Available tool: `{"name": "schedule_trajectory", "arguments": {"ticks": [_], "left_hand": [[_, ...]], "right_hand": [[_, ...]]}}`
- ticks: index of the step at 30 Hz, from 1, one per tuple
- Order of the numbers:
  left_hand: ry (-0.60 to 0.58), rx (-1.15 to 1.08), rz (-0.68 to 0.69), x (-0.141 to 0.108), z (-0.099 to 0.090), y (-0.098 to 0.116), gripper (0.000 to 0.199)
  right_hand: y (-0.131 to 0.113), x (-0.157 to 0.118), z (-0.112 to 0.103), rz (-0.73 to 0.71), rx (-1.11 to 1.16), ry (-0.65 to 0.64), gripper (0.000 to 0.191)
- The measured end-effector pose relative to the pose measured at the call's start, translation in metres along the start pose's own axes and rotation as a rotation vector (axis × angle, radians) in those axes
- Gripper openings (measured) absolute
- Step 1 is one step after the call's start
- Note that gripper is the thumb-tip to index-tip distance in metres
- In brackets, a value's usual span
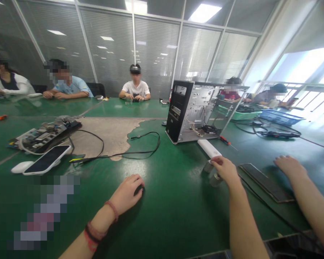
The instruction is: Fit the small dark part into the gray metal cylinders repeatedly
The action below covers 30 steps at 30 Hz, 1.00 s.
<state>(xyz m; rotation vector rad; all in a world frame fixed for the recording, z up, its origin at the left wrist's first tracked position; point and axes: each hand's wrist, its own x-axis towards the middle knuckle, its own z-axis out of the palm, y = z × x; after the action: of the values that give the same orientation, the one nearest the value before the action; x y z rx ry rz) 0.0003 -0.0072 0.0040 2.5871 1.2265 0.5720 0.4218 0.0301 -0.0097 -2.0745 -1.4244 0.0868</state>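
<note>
My left hand (126, 194), with bands at the wrist, rests on the green table with its fingers curled round a small black object (139, 189). To the right, my right hand (226, 169) has its fingers pinched at two small grey cylinders (208, 166), which stand close together at the fingertips; the grip is partly hidden. A white oblong device (208, 148) lies just beyond that hand. Behind it stands an open black and silver computer case (178, 111), with a red screwdriver (225, 140) by its base.
Another person's hand (290, 166) lies at the right, beside a dark flat panel (266, 181). At left are a phone (47, 160), a circuit assembly (47, 135) and black cables (140, 153). Blue (282, 117) and green (245, 115) baskets stand far right. Several people sit across the table.
</note>
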Motion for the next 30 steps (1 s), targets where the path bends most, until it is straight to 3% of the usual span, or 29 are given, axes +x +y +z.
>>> {"name": "schedule_trajectory", "arguments": {"ticks": [8,15,19,24,30], "left_hand": [[-0.021,0.008,0.001,0.002,-0.002,0.002,0.016],[-0.024,0.004,0.012,0.002,-0.002,0.001,0.016],[-0.024,0.015,0.023,0.003,-0.001,0.000,0.015],[-0.032,0.008,0.012,0.004,0.001,-0.001,0.020],[-0.048,0.023,0.023,0.002,0.001,-0.001,0.022]], "right_hand": [[0.007,-0.007,-0.010,0.035,0.075,-0.049,0.037],[0.005,-0.063,-0.032,-0.016,0.204,0.075,0.042],[0.002,-0.089,-0.017,-0.022,0.140,0.086,0.055],[0.002,-0.104,0.005,-0.061,0.100,0.134,0.039],[0.005,-0.105,0.006,-0.131,0.104,0.137,0.037]]}}
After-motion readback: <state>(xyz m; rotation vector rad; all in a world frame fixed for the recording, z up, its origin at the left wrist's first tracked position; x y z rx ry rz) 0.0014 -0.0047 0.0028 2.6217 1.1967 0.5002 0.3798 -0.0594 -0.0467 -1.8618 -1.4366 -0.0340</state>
